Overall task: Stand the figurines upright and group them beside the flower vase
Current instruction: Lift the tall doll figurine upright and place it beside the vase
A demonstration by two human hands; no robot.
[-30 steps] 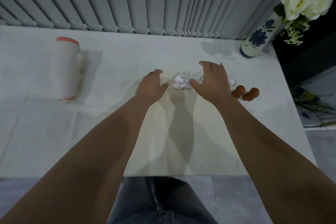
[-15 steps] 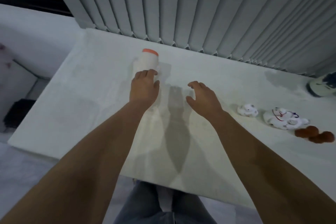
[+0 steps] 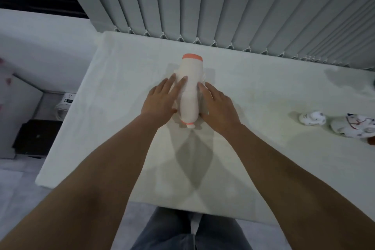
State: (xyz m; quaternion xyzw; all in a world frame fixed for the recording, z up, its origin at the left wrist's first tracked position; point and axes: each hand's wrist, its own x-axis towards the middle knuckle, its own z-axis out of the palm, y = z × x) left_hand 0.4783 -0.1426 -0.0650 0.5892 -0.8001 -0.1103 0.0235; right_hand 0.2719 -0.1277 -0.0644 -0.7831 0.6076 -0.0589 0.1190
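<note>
Figurines lie toppled at the table's right side: a small white one (image 3: 312, 118) on its side, and just beside it a larger white one (image 3: 353, 128) with red lines, cut off by the picture's edge. A sliver of something reddish brown (image 3: 371, 140) shows at the very edge below that. Well to their left, at the middle of the white table (image 3: 121, 79), a tall white piece (image 3: 190, 89) with an orange end lies flat, its orange end pointing toward the grey blinds (image 3: 223, 6). The person's left hand (image 3: 160, 100) rests against its left flank, fingers spread and flat, and the right hand (image 3: 218, 105) presses against the right flank, so the piece is cupped between the two open palms, neither hand closed around it. Both forearms reach out from the near edge, casting shadows on the cloth. No vase can be seen from here.
</note>
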